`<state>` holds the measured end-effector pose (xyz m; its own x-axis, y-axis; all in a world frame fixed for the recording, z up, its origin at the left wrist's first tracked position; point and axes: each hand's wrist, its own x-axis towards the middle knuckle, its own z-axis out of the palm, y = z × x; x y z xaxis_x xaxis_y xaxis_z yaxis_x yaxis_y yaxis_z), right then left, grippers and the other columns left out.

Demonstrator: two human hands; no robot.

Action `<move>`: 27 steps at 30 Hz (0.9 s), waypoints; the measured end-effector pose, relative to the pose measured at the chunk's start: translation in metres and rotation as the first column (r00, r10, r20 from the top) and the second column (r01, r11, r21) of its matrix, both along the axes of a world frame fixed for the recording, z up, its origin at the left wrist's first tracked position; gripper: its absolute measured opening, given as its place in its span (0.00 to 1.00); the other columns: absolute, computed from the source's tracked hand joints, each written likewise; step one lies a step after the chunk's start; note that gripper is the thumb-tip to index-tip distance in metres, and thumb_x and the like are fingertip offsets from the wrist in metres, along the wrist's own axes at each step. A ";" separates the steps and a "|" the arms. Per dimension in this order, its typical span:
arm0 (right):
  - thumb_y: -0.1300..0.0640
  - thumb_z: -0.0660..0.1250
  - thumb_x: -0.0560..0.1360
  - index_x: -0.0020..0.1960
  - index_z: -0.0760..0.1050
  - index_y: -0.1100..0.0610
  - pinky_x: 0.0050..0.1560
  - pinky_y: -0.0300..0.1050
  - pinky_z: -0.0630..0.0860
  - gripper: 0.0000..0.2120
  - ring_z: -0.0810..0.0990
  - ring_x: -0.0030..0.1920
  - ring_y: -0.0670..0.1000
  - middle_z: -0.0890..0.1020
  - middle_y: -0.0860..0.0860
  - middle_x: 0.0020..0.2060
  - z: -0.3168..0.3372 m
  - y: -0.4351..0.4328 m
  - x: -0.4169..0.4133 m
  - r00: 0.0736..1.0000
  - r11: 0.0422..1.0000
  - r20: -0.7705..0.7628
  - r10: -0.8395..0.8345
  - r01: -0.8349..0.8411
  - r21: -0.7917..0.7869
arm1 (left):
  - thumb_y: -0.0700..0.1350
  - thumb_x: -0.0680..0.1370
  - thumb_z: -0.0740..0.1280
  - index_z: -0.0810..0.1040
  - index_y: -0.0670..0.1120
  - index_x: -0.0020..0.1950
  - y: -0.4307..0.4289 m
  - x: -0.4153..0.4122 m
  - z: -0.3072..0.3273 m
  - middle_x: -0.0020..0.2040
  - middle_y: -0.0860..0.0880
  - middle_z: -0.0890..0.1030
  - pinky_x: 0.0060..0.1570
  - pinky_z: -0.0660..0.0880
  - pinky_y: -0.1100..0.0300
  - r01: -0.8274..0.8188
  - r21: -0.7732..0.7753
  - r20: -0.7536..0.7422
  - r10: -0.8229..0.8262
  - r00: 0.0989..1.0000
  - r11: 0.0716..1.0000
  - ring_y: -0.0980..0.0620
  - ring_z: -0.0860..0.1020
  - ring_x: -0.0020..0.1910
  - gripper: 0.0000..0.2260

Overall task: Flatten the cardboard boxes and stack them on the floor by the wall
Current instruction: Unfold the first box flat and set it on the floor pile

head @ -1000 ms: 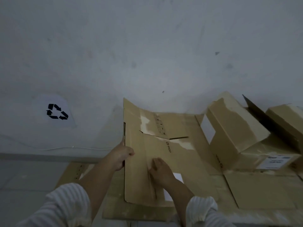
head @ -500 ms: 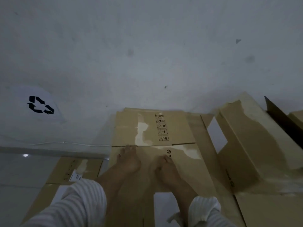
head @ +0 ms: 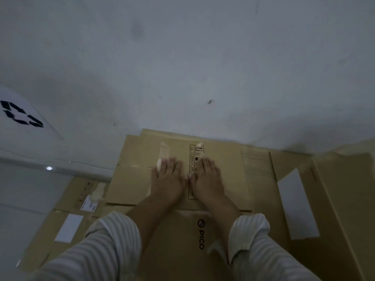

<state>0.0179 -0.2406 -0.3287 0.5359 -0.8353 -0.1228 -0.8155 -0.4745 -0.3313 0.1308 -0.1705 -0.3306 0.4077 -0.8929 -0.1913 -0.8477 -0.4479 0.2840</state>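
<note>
Both hands, left hand (head: 166, 180) and right hand (head: 209, 179), press open-palmed on the flattened box (head: 178, 159) near the wall (head: 182, 67). Cardboard seems light, stiff, springy; hold its edges.

The flattened cardboard box (head: 219, 159) under the hands carries the black word "PICO" (head: 201, 240) with a round logo (head: 201, 223) above it, printed sideways on its near panel. A column of square handling symbols (head: 196, 153) runs up its far panel, partly covered by the right hand (head: 209, 179); their small wording is too blurred to read. A black recycling sign (head: 21, 114) of 3 arrows stands on a white sheet on the wall. White labels (head: 89, 204) on neighbouring cardboard are illegible.
</note>
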 end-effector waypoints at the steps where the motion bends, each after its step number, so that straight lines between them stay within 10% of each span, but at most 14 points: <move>1: 0.45 0.52 0.78 0.76 0.51 0.57 0.75 0.52 0.42 0.31 0.47 0.77 0.55 0.51 0.55 0.77 -0.004 -0.003 0.002 1.000 1.000 -0.006 -0.001 0.001 -0.029 | 0.59 0.80 0.45 0.47 0.52 0.78 -0.003 0.000 -0.003 0.79 0.50 0.44 0.73 0.40 0.43 -0.009 -0.004 0.025 0.009 1.000 1.000 0.47 0.41 0.77 0.27; 16: 0.45 0.49 0.79 0.76 0.50 0.57 0.75 0.54 0.41 0.29 0.45 0.77 0.56 0.50 0.55 0.77 -0.004 0.007 -0.003 0.998 0.999 -0.047 0.030 -0.031 -0.021 | 0.56 0.81 0.48 0.47 0.49 0.78 0.008 0.006 0.007 0.79 0.48 0.45 0.74 0.42 0.47 0.049 0.041 0.032 -0.050 0.998 0.998 0.47 0.43 0.78 0.27; 27: 0.43 0.47 0.79 0.77 0.50 0.52 0.74 0.51 0.37 0.28 0.42 0.77 0.54 0.48 0.54 0.78 -0.006 0.186 -0.062 0.997 1.000 -0.081 -0.011 0.011 -0.001 | 0.57 0.80 0.47 0.46 0.49 0.78 0.173 -0.046 0.000 0.79 0.48 0.46 0.74 0.39 0.47 0.086 0.016 0.037 -0.087 0.996 0.996 0.47 0.42 0.78 0.28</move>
<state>-0.0444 -0.0544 -0.3349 0.5153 -0.8409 -0.1655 -0.8447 -0.4658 -0.2635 0.0845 0.0022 -0.3309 0.3362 -0.9223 -0.1907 -0.8934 -0.3764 0.2451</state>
